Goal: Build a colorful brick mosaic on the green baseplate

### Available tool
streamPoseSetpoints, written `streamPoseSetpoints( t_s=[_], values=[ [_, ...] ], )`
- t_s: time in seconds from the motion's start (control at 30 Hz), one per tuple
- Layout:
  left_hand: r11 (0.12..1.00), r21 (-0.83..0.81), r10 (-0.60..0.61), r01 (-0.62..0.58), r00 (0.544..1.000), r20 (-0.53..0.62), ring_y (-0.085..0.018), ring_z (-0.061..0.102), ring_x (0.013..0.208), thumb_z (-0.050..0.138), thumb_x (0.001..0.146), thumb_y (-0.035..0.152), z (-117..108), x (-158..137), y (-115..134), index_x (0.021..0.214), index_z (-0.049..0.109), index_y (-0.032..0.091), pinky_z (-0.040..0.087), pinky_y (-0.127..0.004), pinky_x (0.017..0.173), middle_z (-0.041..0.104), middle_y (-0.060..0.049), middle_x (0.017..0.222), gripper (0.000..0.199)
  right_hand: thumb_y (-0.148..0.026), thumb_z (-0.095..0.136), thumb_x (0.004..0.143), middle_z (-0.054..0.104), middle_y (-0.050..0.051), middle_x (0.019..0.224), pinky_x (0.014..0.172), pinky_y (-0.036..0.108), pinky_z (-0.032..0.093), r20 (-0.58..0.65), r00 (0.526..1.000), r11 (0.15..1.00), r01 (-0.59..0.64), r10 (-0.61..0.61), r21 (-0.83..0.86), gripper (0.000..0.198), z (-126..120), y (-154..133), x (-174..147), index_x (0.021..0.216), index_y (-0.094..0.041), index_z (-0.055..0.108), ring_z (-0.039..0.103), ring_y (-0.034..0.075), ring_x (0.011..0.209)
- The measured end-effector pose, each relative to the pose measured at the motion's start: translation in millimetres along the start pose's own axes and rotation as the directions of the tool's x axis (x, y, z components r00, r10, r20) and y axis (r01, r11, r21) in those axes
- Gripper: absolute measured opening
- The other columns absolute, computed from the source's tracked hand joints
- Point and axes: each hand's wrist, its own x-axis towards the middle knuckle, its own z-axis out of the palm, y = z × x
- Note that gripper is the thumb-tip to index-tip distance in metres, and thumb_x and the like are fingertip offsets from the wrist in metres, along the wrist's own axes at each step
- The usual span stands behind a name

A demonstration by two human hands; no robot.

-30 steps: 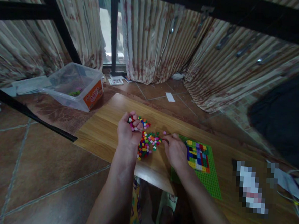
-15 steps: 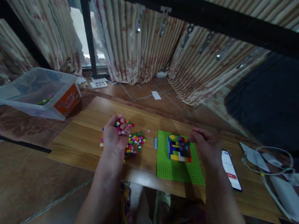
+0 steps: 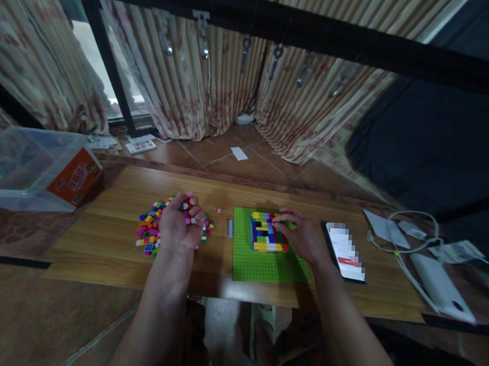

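Note:
My left hand (image 3: 178,228) is palm up above a pile of small coloured toy bricks (image 3: 148,233), its fingers curled around several loose bricks (image 3: 188,217). On the green studded baseplate (image 3: 249,269) stands a low, rectangular build of toy bricks (image 3: 264,236) in yellow, blue, black, white and red. The fingertips of my right hand (image 3: 301,236) are pinched together at the build's far right corner. They cover that corner, and whatever is between them is hidden. A long light blue brick (image 3: 230,228) lies just left of the baseplate, with a lone pink brick (image 3: 218,210) farther back.
A phone (image 3: 343,255) with a lit screen lies right of the baseplate on the wooden table (image 3: 99,251). Farther right are a white cable (image 3: 414,251) and a white device (image 3: 443,289). A clear plastic bin (image 3: 22,164) stands at the left.
My right hand has moved in from beside the build onto its far right corner. My left hand stays cupped around bricks. The camera view has turned slightly right.

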Motion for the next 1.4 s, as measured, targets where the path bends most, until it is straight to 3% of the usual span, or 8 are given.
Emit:
streamPoseSetpoints(
  t_s=[0.3,0.67,0.97,1.07,1.17,1.27,1.33,1.4],
  values=[
    [0.998,0.052,-0.045,0.044,0.999,0.011,-0.003,0.034,0.035,0.037,0.093,0.014,7.4,-1.6,-9.7,0.076,0.052,0.015,0.029,-0.014,0.036,0.046,0.005,0.052,0.023,-0.036,0.067,0.07,0.069,0.006,0.106,0.098,0.042,0.043,-0.039,0.992,0.987,-0.113,0.118,0.113,0.015,12.1,1.1,5.9,0.077,-0.024,0.073,0.062,0.023,0.103],
    [0.996,0.069,-0.053,0.051,0.998,0.019,-0.004,0.035,0.035,0.04,0.092,0.015,5.3,-0.3,-9.7,0.076,0.053,0.015,0.03,-0.015,0.037,0.046,0.005,0.053,0.021,-0.029,0.07,0.057,0.07,0.001,0.075,0.068,0.03,0.049,-0.034,0.934,0.847,-0.308,0.357,0.433,0.017,23.4,-3.9,7.7,0.072,-0.02,0.068,0.06,0.015,0.069],
    [0.994,0.075,-0.079,0.081,0.997,-0.02,-0.003,0.035,0.035,0.037,0.095,0.017,12.8,-5.4,-19.8,0.074,0.055,0.013,0.031,-0.013,0.036,0.047,0.004,0.054,0.028,-0.027,0.072,0.052,0.068,-0.001,0.07,0.064,0.028,0.047,-0.023,0.911,0.799,-0.35,0.413,0.489,0.021,26.1,-6.5,8.2,0.071,-0.019,0.068,0.057,0.013,0.061],
    [0.987,0.094,-0.13,0.134,0.99,-0.049,-0.004,0.048,0.042,0.038,0.097,0.018,17.3,-9.8,-31.9,0.077,0.059,0.011,0.041,-0.013,0.041,0.055,0.0,0.058,0.029,-0.03,0.075,0.053,0.067,-0.001,0.07,0.065,0.029,0.048,-0.017,0.914,0.795,-0.342,0.405,0.502,0.025,22.8,-8.2,8.5,0.073,-0.019,0.068,0.058,0.013,0.061],
    [0.967,0.089,-0.235,0.239,0.971,-0.052,-0.009,0.064,0.06,0.039,0.096,0.016,20.3,-13.9,-48.2,0.08,0.063,0.009,0.055,-0.017,0.057,0.067,-0.008,0.072,0.03,-0.036,0.075,0.059,0.07,0.002,0.077,0.07,0.032,0.05,-0.131,0.921,0.853,-0.277,0.367,0.442,0.027,18.1,-15.8,9.5,0.079,-0.019,0.069,0.062,0.016,0.068],
    [0.94,0.084,-0.333,0.331,0.943,0.006,-0.017,0.071,0.079,0.041,0.095,0.019,22.2,-17.4,-62.0,0.086,0.067,0.007,0.06,-0.025,0.07,0.072,-0.015,0.085,0.029,-0.037,0.068,0.074,0.072,0.004,0.089,0.083,0.036,0.05,-0.248,0.948,0.938,-0.111,0.199,0.329,0.019,16.7,-33.2,8.1,0.083,-0.021,0.07,0.065,0.019,0.083],
    [0.926,0.093,-0.37,0.365,0.928,0.041,-0.02,0.071,0.086,0.041,0.096,0.022,23.1,-19.3,-67.3,0.089,0.068,0.006,0.061,-0.029,0.075,0.072,-0.018,0.091,0.032,-0.035,0.065,0.08,0.071,0.005,0.097,0.09,0.037,0.049,-0.19,0.982,0.954,0.038,0.021,0.298,0.016,18.4,-48.1,4.6,0.088,-0.023,0.071,0.065,0.02,0.094],
    [0.919,0.113,-0.386,0.378,0.92,0.062,-0.02,0.071,0.085,0.04,0.096,0.024,23.5,-20.3,-69.3,0.089,0.069,0.005,0.06,-0.03,0.076,0.072,-0.018,0.091,0.035,-0.031,0.064,0.083,0.069,0.005,0.106,0.098,0.039,0.045,-0.108,0.984,0.965,0.163,-0.143,0.205,0.013,21.2,-61.5,0.0,0.092,-0.025,0.073,0.062,0.021,0.106]
  ],
)
